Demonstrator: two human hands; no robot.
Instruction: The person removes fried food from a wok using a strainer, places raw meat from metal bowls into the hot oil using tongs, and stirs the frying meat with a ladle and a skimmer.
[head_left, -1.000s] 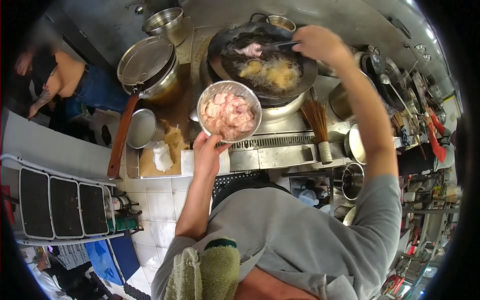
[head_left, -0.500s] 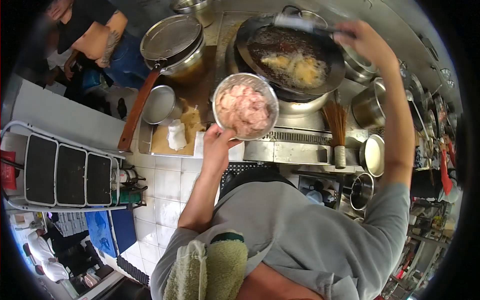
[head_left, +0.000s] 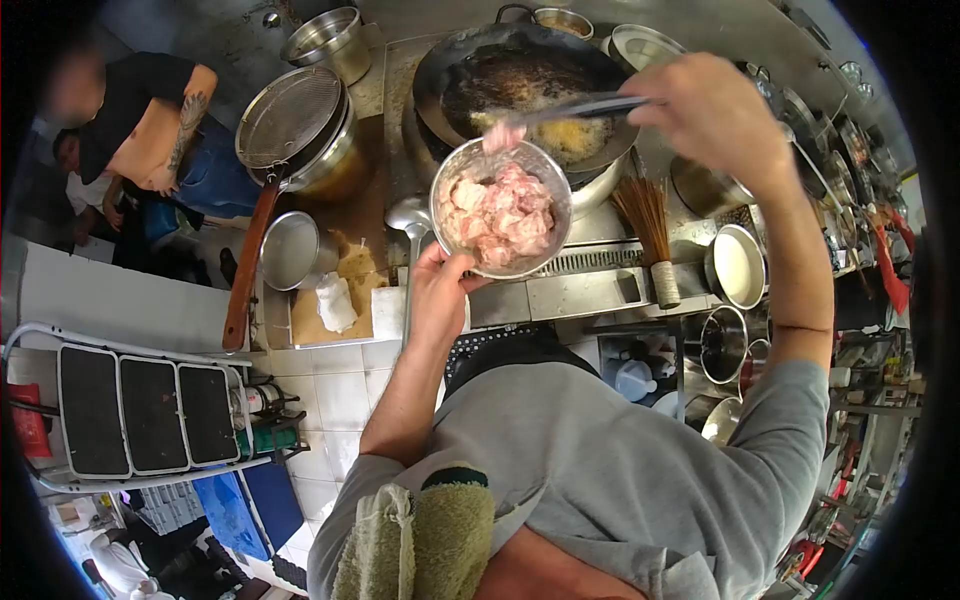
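My left hand (head_left: pixel 441 290) grips the near rim of a metal bowl (head_left: pixel 562 190) filled with pale pink raw meat (head_left: pixel 510 212). Dark-handled tongs (head_left: pixel 580 108) are held in my right hand (head_left: pixel 705 112), and their far end has a piece of meat (head_left: pixel 503 137) over the bowl's far rim. Behind the bowl is a large black wok (head_left: pixel 432 75) with dark oil and yellowish pieces frying in it.
Left of the wok are a strainer (head_left: pixel 290 115) with a wooden handle on a pot, a small metal pot (head_left: pixel 291 251) and a white cloth (head_left: pixel 336 303). A bamboo brush (head_left: pixel 648 235) lies right. Another person (head_left: pixel 150 120) stands at the left.
My right hand and the tongs have moved from over the wok toward the bowl, now with a piece of meat. The bowl has shifted slightly; the view has also shifted.
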